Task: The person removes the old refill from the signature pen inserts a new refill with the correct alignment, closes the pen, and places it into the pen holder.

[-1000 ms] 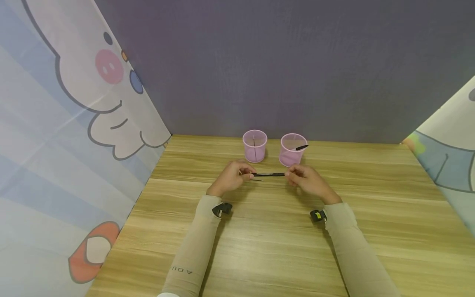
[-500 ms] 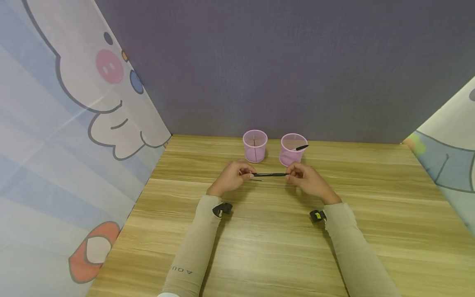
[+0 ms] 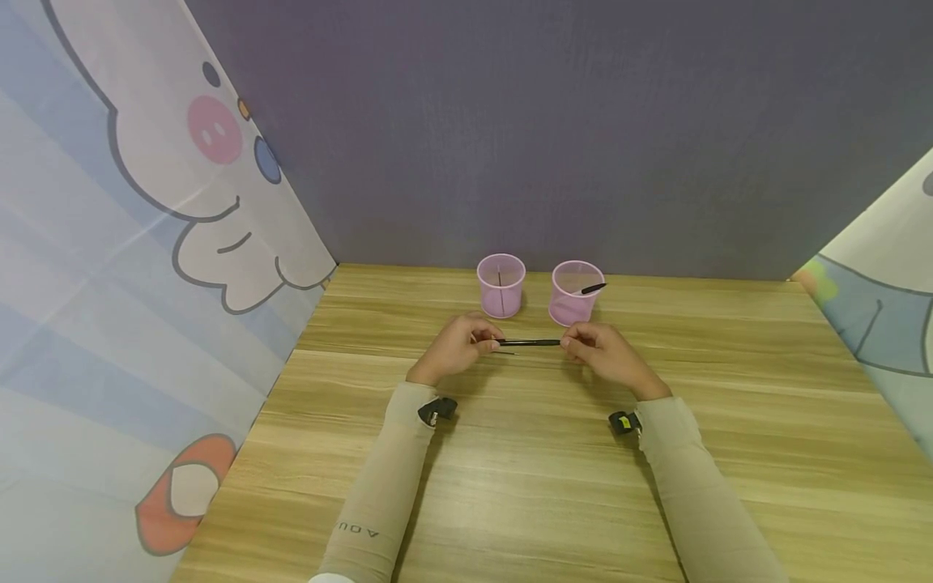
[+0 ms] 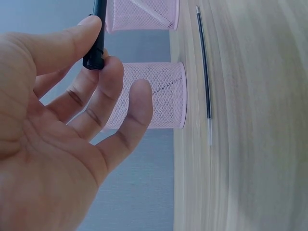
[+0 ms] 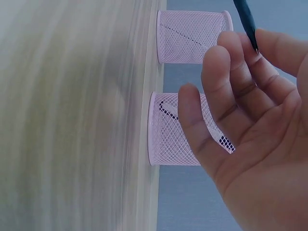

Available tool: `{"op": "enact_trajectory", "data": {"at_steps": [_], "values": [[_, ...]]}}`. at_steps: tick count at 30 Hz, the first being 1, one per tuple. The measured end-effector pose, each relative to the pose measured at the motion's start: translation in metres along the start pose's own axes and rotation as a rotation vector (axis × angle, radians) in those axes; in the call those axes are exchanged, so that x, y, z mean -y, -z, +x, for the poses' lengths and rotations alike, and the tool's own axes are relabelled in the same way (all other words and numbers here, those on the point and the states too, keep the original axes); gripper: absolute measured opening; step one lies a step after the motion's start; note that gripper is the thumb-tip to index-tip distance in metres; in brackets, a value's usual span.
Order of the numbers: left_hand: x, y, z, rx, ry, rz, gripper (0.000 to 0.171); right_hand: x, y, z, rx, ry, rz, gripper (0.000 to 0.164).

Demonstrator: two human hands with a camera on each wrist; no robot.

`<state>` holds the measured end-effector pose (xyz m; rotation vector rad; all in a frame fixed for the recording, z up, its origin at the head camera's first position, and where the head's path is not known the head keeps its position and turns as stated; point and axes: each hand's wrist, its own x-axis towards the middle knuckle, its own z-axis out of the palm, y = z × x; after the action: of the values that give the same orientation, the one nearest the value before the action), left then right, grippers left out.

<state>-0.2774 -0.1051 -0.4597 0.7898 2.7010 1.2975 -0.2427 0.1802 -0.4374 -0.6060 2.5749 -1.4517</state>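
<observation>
A black pen [image 3: 528, 342] is held level above the table between my two hands. My left hand [image 3: 457, 348] pinches its blunt end between thumb and fingers, and the other fingers spread loosely in the left wrist view. At the opposite end, my right hand [image 3: 608, 354] pinches the pen close to its pointed tip [image 5: 256, 49] with thumb and fingertips. Below the pen, a dark ink refill [image 4: 206, 62] with a clear end lies on the table near my left hand.
Two pink mesh cups stand behind my hands. The left cup [image 3: 501, 304] has a thin dark stick in it; the right cup [image 3: 572, 312] holds a leaning pen [image 3: 594, 288] with a black end above the rim. A grey wall [image 3: 554, 146] rises behind the wooden table [image 3: 525, 470].
My right fingers shift slightly along the pen's tip end. The left hand, the refill and the cups stay where they were.
</observation>
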Motion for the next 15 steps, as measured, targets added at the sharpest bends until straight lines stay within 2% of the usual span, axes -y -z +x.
{"op": "enact_trajectory", "data": {"at_steps": [5, 12, 15], "values": [[0.001, -0.001, 0.001, -0.003, -0.006, 0.007, 0.009, -0.004, -0.002, 0.002, 0.01, -0.005, -0.028, 0.021], [0.001, 0.0, 0.001, -0.002, -0.015, 0.02, 0.009, -0.035, -0.005, 0.011, 0.0, 0.008, -0.068, 0.028], [0.0, -0.001, 0.001, 0.0, -0.016, 0.024, 0.009, -0.04, -0.005, 0.012, -0.006, 0.017, -0.083, 0.029]]}}
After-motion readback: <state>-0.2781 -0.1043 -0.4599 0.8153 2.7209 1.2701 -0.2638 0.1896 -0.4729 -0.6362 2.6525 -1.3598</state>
